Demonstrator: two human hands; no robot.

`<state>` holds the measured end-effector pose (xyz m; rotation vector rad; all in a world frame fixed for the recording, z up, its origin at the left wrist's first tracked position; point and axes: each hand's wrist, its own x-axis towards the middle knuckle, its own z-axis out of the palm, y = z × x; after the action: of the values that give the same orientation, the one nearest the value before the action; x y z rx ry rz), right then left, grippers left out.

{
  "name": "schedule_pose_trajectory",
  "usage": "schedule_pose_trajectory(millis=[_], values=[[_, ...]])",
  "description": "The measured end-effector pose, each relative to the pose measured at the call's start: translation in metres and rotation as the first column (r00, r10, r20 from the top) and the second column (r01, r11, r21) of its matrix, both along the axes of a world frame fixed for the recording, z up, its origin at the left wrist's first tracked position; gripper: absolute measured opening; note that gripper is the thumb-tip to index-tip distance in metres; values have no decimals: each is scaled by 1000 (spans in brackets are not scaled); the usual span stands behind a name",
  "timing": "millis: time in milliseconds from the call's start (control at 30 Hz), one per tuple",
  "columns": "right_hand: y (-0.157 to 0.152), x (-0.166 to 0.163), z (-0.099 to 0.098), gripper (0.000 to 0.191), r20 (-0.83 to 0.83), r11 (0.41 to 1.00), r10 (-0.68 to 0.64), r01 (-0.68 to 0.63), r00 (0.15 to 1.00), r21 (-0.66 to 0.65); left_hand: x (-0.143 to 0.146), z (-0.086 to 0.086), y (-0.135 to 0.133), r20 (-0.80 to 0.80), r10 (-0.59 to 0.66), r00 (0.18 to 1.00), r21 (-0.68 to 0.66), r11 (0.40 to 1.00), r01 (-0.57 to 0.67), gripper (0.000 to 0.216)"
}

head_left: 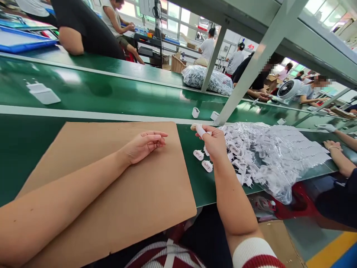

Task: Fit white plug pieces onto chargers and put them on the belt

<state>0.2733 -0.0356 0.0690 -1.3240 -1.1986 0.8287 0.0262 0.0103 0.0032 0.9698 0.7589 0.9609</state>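
Observation:
Over the brown cardboard sheet [134, 193] is my left hand [146, 145], its fingers partly stretched and loosely bent, with nothing in it. My right hand [214, 143] is to the right of the sheet, its fingers curled together. White wrapping shows at its thumb, with a tan tip beyond; whether a small part is pinched there I cannot make out. Just below that hand lie a white plug piece [198, 155] and another white plug piece [207, 166], pins upward. Beside my right wrist spreads a pile of white plug parts [237, 149], partly in a clear plastic bag [279, 156].
A green conveyor belt [125, 96] runs behind the bench, carrying a white charger [43, 93] and small white housings [195, 112]. A slanted metal post [248, 70] rises near the pile. Another person's hand [333, 145] is at far right. A filled bag [209, 79] sits beyond the belt.

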Motion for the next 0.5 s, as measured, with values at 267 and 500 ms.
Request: schedule_pose_trajectory(millis=[267, 500], values=[[-16, 13, 14, 25, 696, 967, 149, 42, 703, -250, -1, -4, 2, 11, -32, 999, 39, 999, 32, 38], [-21, 16, 12, 41, 864, 879, 426, 100, 269, -465, 2, -7, 7, 69, -44, 997, 20, 999, 43, 36]])
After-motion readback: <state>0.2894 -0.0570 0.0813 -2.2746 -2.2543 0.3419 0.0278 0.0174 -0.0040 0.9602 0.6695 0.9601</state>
